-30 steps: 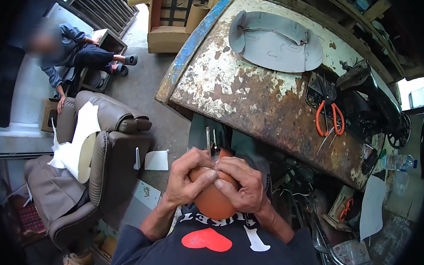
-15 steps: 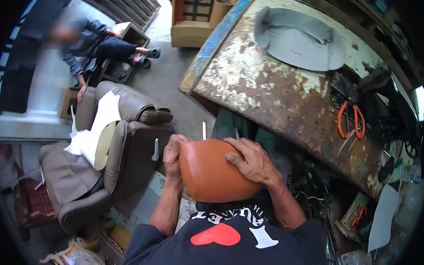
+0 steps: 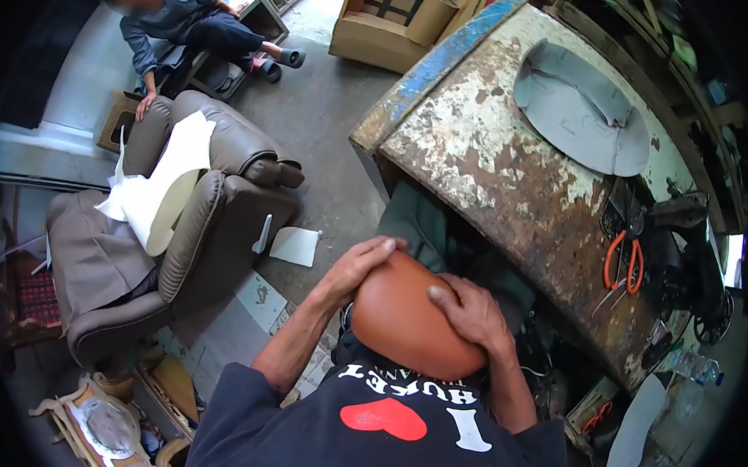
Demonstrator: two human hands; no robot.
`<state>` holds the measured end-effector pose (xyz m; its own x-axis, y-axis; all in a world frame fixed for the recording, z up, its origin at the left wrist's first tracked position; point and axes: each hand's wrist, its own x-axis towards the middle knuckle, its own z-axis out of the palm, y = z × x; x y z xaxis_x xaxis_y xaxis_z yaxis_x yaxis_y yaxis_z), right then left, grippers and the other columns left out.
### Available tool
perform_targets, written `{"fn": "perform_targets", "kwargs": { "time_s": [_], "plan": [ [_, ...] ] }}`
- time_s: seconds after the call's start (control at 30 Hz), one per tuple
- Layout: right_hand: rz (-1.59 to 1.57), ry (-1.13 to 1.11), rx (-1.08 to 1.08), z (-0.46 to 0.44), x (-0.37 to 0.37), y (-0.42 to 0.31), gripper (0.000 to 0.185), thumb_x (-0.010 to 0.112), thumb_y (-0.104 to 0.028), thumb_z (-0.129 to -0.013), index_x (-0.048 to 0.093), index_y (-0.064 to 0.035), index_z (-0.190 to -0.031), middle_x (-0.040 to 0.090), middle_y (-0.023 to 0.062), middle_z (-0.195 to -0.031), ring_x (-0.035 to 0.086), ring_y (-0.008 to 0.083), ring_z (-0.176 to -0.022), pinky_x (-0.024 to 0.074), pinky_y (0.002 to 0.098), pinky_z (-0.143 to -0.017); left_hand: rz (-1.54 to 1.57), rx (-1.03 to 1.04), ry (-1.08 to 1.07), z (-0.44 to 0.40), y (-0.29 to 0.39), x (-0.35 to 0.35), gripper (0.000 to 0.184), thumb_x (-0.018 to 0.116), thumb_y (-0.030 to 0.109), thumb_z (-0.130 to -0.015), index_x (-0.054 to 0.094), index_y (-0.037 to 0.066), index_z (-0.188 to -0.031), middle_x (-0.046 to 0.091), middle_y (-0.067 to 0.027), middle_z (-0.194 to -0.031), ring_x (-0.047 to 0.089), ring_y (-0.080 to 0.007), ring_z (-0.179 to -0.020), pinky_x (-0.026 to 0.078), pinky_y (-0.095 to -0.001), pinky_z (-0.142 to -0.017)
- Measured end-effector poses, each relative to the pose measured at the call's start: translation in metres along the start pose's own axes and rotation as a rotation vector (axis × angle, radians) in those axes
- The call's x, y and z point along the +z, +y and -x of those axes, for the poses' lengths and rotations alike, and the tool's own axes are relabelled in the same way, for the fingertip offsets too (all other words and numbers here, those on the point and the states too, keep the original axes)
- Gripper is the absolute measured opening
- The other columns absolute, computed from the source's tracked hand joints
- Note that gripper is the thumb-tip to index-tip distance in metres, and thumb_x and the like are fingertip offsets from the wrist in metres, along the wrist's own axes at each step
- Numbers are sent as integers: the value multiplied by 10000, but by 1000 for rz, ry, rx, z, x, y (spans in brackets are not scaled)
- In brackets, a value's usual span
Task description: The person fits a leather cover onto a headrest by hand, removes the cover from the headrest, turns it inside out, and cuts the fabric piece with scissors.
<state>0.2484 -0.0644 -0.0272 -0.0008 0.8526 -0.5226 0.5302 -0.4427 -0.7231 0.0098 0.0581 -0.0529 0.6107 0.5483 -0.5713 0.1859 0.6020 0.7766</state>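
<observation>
An orange-brown leather-covered cushion (image 3: 412, 314) with a smooth rounded face rests against my lap and lower chest. My left hand (image 3: 362, 270) grips its far left edge, the thumb along the rim and the other fingers partly hidden. On the right side my right hand (image 3: 473, 311) clasps the far edge, its thumb lying on the leather and its fingers curled over the rim. The underside of the cushion is out of sight.
A worn workbench (image 3: 470, 146) stands ahead right, bearing a grey curved panel (image 3: 583, 117), orange-handled pliers (image 3: 623, 261) and a dark sewing machine (image 3: 691, 239). To the left is a brown armchair (image 3: 224, 227) with white material (image 3: 163, 183) on it. Behind it sits another person (image 3: 179, 20).
The cushion has turned and tilted in my hands. My left hand has shifted from its left side to the far left edge. The view has swung, moving the bench rightward.
</observation>
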Motion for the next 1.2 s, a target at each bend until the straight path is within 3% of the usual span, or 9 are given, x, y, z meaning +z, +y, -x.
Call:
{"fn": "perform_targets", "kwargs": {
  "time_s": [0.07,0.27,0.43,0.5,0.67,0.9,1.0,1.1,1.2],
  "plan": [
    [-21,60,-6,-8,3,8,657,517,-614,-1022,652,-65,-1357,686,256,-1222,641,440,-1172,504,485,-1006,293,94,103,-6,8,5,638,600,469,-1045,539,-18,-1452,600,-143,-1327,615,-220,-1190,497,-382,-1048],
    [-5,305,24,13,20,-10,576,425,-516,-1097,633,-47,-1359,667,302,-1142,610,504,-1118,467,545,-1002,60,419,460,-54,20,6,461,529,408,-1082,685,-25,-1107,696,-135,-1060,667,-206,-1003,548,-378,-892],
    [143,365,191,30,22,-12,538,458,-503,-1083,647,-62,-1327,684,288,-1113,648,516,-1043,506,575,-921,117,291,589,-77,-1,-22,468,523,412,-1077,695,5,-922,716,-84,-839,692,-199,-850,525,-359,-871],
    [179,325,224,47,25,-18,527,473,-503,-1075,667,-62,-1287,695,272,-1112,668,502,-1008,523,568,-879,239,80,541,-34,-3,-20,472,505,381,-1099,725,-13,-960,739,-100,-899,691,-189,-861,525,-366,-876],
    [115,510,189,45,41,13,461,495,-443,-1083,705,-50,-1201,697,243,-1072,677,468,-990,530,552,-854,51,249,405,-4,-61,27,455,461,349,-1125,671,-14,-1298,708,-129,-1245,629,-182,-1157,485,-335,-1012],
    [203,375,66,35,22,-24,479,547,-435,-1064,651,24,-973,653,281,-958,668,488,-911,534,564,-786,82,219,2,-46,-4,-13,451,578,315,-1085,608,-47,-1351,687,-134,-1276,654,-187,-1155,524,-350,-1027],
    [306,441,-90,22,-9,-46,334,672,-319,-1004,670,6,-1081,673,257,-975,682,427,-868,536,535,-713,197,146,-91,-41,7,-15,423,607,290,-1072,610,-40,-1336,672,-134,-1308,644,-191,-1177,519,-353,-1036],
    [238,553,-557,-32,-26,-56,431,692,-304,-985,661,-1,-1290,678,201,-1222,650,400,-1087,531,478,-942,133,196,-106,-35,11,-4,406,623,305,-1061,638,-30,-1291,664,-128,-1333,611,-185,-1209,477,-342,-1068],
    [136,339,-546,-40,-47,-59,504,702,-337,-977,638,-1,-1348,648,204,-1331,606,405,-1200,494,469,-1030,-80,279,-51,-16,30,-4,429,669,309,-1034,645,-28,-1300,654,-140,-1379,590,-188,-1254,449,-357,-1103]
  ]
}}
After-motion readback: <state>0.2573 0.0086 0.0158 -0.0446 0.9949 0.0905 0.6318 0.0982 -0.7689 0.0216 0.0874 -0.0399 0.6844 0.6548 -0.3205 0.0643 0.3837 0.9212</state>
